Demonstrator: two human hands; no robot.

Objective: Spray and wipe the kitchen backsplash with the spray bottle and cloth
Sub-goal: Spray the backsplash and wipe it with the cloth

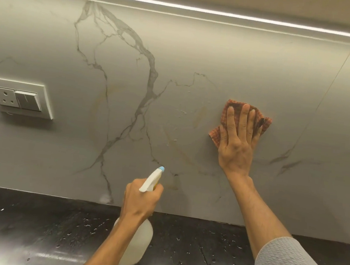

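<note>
Orange checked cloth (215, 135) is pressed on grey veined backsplash (177, 57) by flat right hand (238, 142); white spray bottle (151, 180) is gripped by left hand (141, 199) at black counter (32, 225) back edge.

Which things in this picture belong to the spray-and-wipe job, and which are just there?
In the job: bottle, gripped by the left hand; cloth, pressed flat on the backsplash by the right hand.
Just there: socket; wet countertop; light strip.
</note>
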